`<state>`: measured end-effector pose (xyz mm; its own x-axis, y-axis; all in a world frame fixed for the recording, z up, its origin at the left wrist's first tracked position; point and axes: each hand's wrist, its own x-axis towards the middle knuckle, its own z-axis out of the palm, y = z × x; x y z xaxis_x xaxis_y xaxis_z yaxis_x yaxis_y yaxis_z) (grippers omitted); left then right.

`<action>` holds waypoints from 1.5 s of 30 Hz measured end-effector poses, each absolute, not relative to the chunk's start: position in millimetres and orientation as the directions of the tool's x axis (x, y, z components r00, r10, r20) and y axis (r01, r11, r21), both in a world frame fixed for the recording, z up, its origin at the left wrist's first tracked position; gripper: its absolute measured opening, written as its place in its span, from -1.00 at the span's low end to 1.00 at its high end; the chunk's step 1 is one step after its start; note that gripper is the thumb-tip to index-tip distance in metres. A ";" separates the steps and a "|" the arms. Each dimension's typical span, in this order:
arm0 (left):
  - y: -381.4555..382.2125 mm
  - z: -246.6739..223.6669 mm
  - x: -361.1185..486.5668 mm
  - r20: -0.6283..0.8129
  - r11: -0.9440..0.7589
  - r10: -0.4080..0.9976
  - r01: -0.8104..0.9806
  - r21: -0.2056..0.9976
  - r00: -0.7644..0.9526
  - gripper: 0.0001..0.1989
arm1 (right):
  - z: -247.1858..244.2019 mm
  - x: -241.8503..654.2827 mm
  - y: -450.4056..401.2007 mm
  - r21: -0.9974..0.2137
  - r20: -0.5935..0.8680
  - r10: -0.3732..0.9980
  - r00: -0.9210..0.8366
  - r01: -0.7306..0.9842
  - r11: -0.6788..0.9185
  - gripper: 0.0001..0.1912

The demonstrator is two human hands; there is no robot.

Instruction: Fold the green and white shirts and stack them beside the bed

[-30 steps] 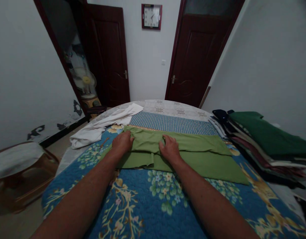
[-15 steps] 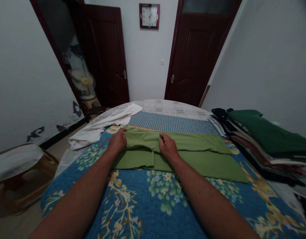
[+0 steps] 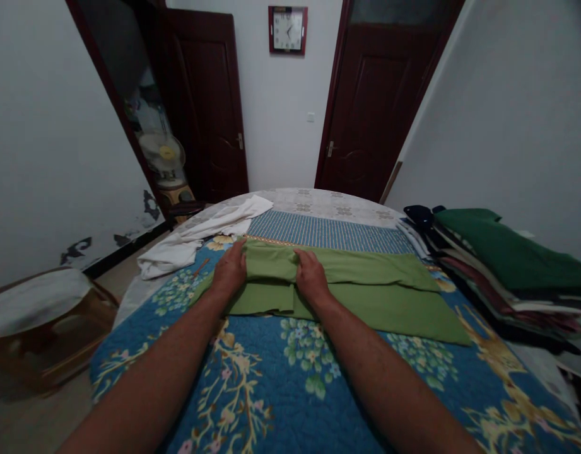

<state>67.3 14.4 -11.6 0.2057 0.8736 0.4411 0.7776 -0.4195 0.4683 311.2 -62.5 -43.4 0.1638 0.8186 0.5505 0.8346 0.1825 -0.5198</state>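
Note:
A light-green garment point(image 3: 366, 269) lies in a long strip across the bed cover, its far part folded over the nearer layer. It is long like trousers, but I cannot tell its exact kind. My left hand point(image 3: 230, 270) is closed on its left end, the fingertips at the far edge. Closer to the middle, my right hand point(image 3: 311, 274) grips the upper layer with thumb and fingers curled in. Between the hands the cloth is slightly raised and creased. Some fingers of both hands are hidden.
A blue floral quilted cover point(image 3: 281, 384) lies beneath the garment. To the far left is a crumpled white cloth point(image 3: 176, 248). A stack of folded clothes with a green piece point(image 3: 503, 246) on top stands at the right. A stool point(image 3: 39, 302) stands at the left.
My right hand has shifted slightly left along the garment, and my left hand slightly right, bringing them nearer each other. The garment's left end now spreads out beside my left wrist.

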 end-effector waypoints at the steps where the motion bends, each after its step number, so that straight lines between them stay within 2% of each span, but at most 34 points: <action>1: 16.1 -11.9 65.5 0.434 -0.408 0.879 0.782 0.471 0.197 -0.49 | -42.2 315.7 -61.6 -0.524 0.543 0.821 0.176 0.835 0.168 -0.37; 5: 15.8 -10.0 60.6 0.354 -0.342 0.917 0.825 0.451 0.186 -0.53 | -38.3 329.0 -62.7 -0.524 0.490 0.843 0.224 0.848 0.079 -0.46; 9: 14.2 -3.4 60.1 0.274 -0.321 0.937 0.842 0.434 0.216 -0.42 | -36.1 323.6 -67.1 -0.461 0.438 0.871 0.225 0.887 0.003 -0.57; 12: 21.8 7.2 59.2 0.184 -0.339 0.941 0.807 0.484 0.284 -0.30 | -32.9 317.8 -70.4 -0.430 0.418 0.882 0.216 0.902 -0.016 -0.58; 17: 50.1 19.5 58.5 0.071 -0.324 0.933 0.738 0.592 0.353 -0.44 | -26.5 317.9 -72.1 -0.401 0.406 0.898 0.167 0.916 0.011 -0.52; 22: 67.1 9.5 53.8 0.172 -0.305 0.952 0.724 0.619 0.254 -0.48 | -24.8 317.2 -72.5 -0.388 0.437 0.881 0.183 0.922 0.001 -0.47; 28: 74.5 -1.5 51.4 0.114 -0.239 0.968 0.684 0.689 0.224 -0.47 | -23.4 315.8 -74.7 -0.411 0.439 0.878 0.189 0.912 0.009 -0.38; 33: 59.2 4.4 51.1 0.038 -0.070 0.997 0.508 0.858 0.073 -0.57 | -25.1 316.8 -77.2 -0.456 0.419 0.887 0.195 0.890 0.020 -0.35; 36: 41.5 12.9 50.4 0.008 0.009 0.999 0.420 0.907 -0.038 -0.60 | -29.4 318.1 -75.5 -0.466 0.400 0.898 0.184 0.884 0.027 -0.35; 38: 33.9 17.2 49.6 -0.049 0.073 0.995 0.329 0.941 -0.082 -0.53 | -33.1 319.1 -73.4 -0.475 0.401 0.898 0.179 0.879 0.036 -0.35; 41: 30.6 18.4 47.9 -0.157 0.148 0.987 0.174 0.974 0.036 -0.36 | -37.8 320.2 -71.4 -0.485 0.411 0.895 0.172 0.873 0.055 -0.34; 45: 33.7 13.5 49.5 -0.109 0.066 0.971 0.199 0.978 0.213 -0.19 | -40.8 321.5 -71.6 -0.489 0.411 0.897 0.165 0.870 0.064 -0.32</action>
<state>49.5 33.7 13.5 0.2125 0.9711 -0.1087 0.1989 0.0660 0.9778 321.5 -71.6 -40.8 0.1646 0.8969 0.4105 0.8698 0.0642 -0.4892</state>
